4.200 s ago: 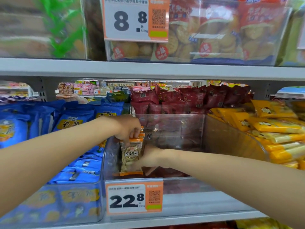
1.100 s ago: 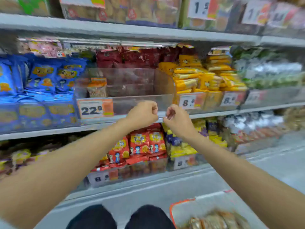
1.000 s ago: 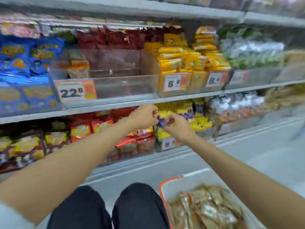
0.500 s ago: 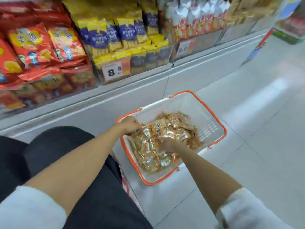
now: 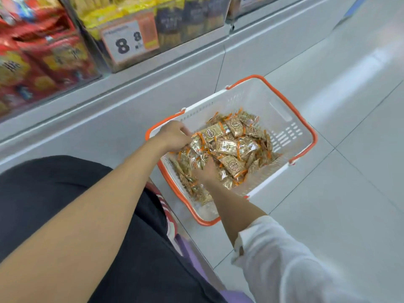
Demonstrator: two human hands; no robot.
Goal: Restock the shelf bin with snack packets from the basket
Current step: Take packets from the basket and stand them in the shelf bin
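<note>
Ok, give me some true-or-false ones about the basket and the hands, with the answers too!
1. The basket sits on the tiled floor. True.
2. The basket is empty. False: it holds a heap of golden snack packets.
3. The left hand and the right hand both reach into the basket. True.
4. The price tag on the shelf reads 22.8. False: it reads 8.8.
5. The basket's rim is blue. False: it is orange.
</note>
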